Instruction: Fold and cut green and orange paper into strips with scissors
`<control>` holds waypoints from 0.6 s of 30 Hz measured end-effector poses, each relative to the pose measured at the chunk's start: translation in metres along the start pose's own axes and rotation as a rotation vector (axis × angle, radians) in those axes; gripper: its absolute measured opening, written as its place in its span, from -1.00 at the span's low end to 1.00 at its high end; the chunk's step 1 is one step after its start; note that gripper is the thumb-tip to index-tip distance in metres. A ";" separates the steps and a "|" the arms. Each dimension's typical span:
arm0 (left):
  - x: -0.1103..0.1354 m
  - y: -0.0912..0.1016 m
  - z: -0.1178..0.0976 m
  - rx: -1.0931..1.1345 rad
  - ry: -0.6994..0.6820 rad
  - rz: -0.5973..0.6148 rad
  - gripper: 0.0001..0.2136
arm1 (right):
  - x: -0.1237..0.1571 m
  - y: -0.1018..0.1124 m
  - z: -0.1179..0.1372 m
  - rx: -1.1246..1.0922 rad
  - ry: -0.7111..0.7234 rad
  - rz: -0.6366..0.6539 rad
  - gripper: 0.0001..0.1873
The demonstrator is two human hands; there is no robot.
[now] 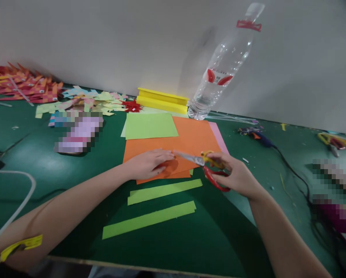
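My right hand [232, 173] is wrapped round the handles of a pair of scissors [200, 160], one loop red and one yellow. Their blades point left over the orange paper [194, 133] and look partly open, though they are blurred. Near the blade tips my left hand [152, 164] rests on that paper, fingers stretched out and thumb apart. On top of the orange paper, behind my left hand, lies a green sheet [151, 125]. Closer to me are a pair of overlapping green strips [165, 192] and another overlapping set of green strips [150, 220].
A plastic bottle [219, 73] leans against the wall beside folded yellow paper [163, 102]. Woven paper pieces [25, 85] and pale paper scraps [94, 101] lie back left, behind a phone [80, 133]. At right are a corded tool [262, 139] and a purple object [339, 222].
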State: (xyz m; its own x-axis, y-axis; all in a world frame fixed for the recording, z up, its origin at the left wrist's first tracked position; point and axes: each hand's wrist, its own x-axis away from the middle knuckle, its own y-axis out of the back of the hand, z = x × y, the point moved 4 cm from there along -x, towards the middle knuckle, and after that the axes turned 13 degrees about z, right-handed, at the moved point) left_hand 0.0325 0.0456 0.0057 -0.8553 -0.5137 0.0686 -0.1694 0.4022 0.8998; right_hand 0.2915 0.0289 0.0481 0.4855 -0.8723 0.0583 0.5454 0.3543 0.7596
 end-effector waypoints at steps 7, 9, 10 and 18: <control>-0.001 0.001 -0.003 -0.067 0.016 0.025 -0.63 | -0.005 0.008 -0.033 0.196 -0.269 -0.393 -0.57; -0.001 0.001 -0.003 -0.080 0.007 0.024 -0.64 | -0.005 0.008 -0.038 0.220 -0.262 -0.435 -0.58; -0.001 0.001 -0.003 -0.086 0.002 0.026 -0.63 | -0.006 0.008 -0.040 0.228 -0.255 -0.457 -0.59; 0.001 0.001 -0.005 -0.093 -0.003 0.044 -0.55 | -0.010 0.002 -0.057 0.218 -0.254 -0.478 -0.45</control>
State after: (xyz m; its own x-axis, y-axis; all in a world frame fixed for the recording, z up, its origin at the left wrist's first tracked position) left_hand 0.0339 0.0421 0.0086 -0.8622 -0.4950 0.1076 -0.0860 0.3524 0.9319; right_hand 0.3268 0.0578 0.0125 0.0263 -0.9813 -0.1908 0.4970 -0.1528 0.8542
